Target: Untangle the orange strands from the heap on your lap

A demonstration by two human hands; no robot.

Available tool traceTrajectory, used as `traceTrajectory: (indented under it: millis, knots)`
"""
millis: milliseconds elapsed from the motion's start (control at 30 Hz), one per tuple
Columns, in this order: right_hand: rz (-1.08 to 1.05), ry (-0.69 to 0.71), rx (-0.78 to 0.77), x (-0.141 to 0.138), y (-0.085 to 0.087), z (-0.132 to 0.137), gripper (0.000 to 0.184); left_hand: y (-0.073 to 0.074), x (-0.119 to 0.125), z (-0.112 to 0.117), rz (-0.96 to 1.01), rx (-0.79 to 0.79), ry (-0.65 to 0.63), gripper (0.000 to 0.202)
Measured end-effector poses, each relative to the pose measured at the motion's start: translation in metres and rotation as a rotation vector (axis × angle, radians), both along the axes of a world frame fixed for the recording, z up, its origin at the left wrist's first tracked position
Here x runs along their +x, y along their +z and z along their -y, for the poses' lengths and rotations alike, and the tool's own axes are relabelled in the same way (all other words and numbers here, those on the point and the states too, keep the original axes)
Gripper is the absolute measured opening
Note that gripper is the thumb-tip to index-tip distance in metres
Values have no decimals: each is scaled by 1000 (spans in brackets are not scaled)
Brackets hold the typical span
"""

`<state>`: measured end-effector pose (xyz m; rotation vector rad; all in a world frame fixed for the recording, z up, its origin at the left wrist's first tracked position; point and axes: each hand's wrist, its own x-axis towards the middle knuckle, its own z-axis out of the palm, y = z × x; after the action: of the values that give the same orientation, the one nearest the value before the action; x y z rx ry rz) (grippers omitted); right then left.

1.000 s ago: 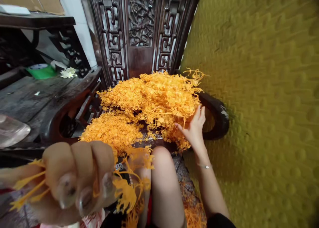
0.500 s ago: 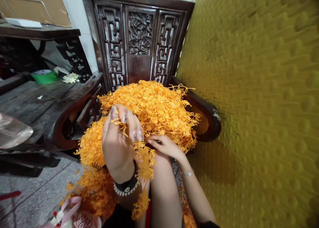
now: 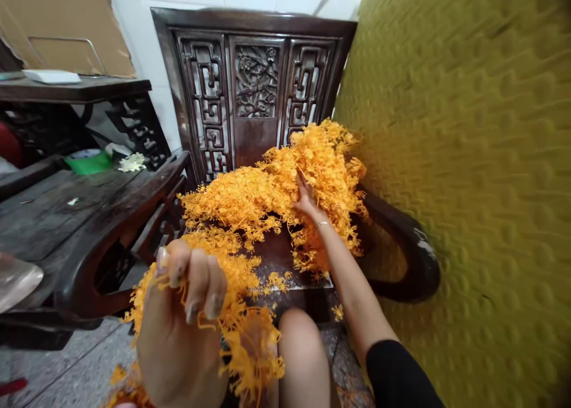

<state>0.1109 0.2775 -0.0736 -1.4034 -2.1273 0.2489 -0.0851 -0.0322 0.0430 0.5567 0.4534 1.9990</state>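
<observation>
Your left hand (image 3: 178,330) is raised close to the camera at the lower left, its back toward you, with the fingers (image 3: 196,280) curled shut around a small bunch of orange strands (image 3: 243,342) that spills out to the right of the fist and hangs down over your bare knee (image 3: 301,351). Your right hand (image 3: 307,197) reaches forward with the arm stretched out, and it is pushed into the big heap of orange strands (image 3: 267,188) piled on the seat of the carved dark wooden chair (image 3: 254,93); the fingers are buried among the strands, so you cannot tell how far that hand is closed or whether it grips any. A thin bracelet (image 3: 322,223) sits on the right wrist. The heap rises highest just beside the right hand, against the chair's right armrest (image 3: 401,247), and thins out toward the front of the seat, where a bare patch of dark wood shows with a few loose bits on it. A yellow-green bumpy padded surface (image 3: 468,158) fills the right side of the view, touching the chair's edge. To the left stands a dark wooden table (image 3: 53,206) with a green object (image 3: 89,161) on it
</observation>
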Motion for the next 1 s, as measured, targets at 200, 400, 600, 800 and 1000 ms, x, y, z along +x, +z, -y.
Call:
traceTrajectory:
  millis: [200, 400, 600, 800, 1000]
  knots:
    - [-28, 38, -53, 4, 3, -22, 98, -4, 8, -11, -37, 37, -80, 38]
    - [-62, 184, -230, 1, -14, 58, 97, -1, 6, 3, -157, 59, -102, 36]
    - [-218, 189, -335, -15, 23, 127, 66, 0, 0, 14, -215, 38, -44, 32]
    - [-114, 73, -72, -30, 28, 189, 83, -4, -4, 4, -210, -11, -86, 33]
    - [293, -180, 103, -15, 9, 92, 73, -1, 7, -6, -164, -12, -115, 31]
